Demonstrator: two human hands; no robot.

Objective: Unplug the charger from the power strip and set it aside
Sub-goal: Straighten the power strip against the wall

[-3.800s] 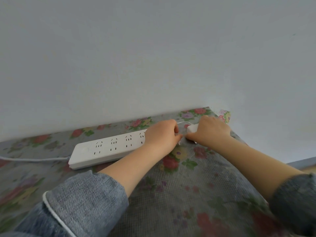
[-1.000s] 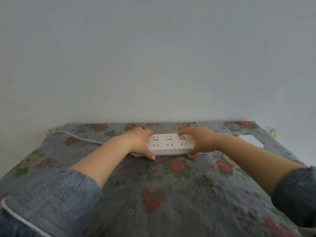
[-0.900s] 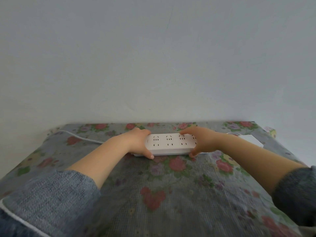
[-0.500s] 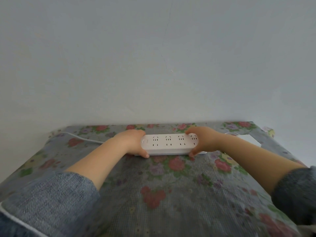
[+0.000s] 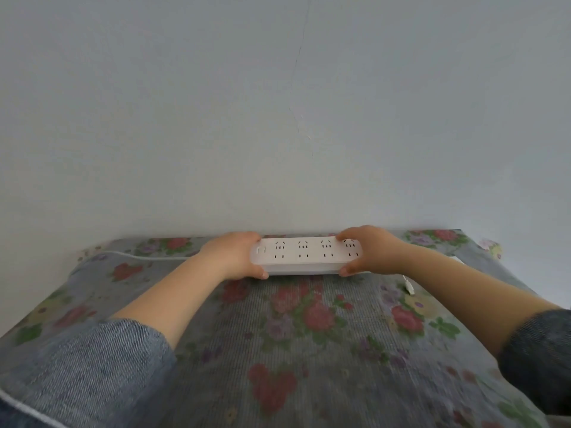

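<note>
the power strip (image 5: 304, 256) lies crosswise at the far edge of the flowered cloth (image 5: 309, 350), close against the wall (image 5: 278, 118), so little room shows behind it. the left hand (image 5: 230, 256) and right hand (image 5: 369, 251) block its two ends. the near cloth between the forearms is open. a white cord (image 5: 145, 257) crosses far left; a small white cable end (image 5: 408, 285), possibly the charger's, lies near right.
</note>
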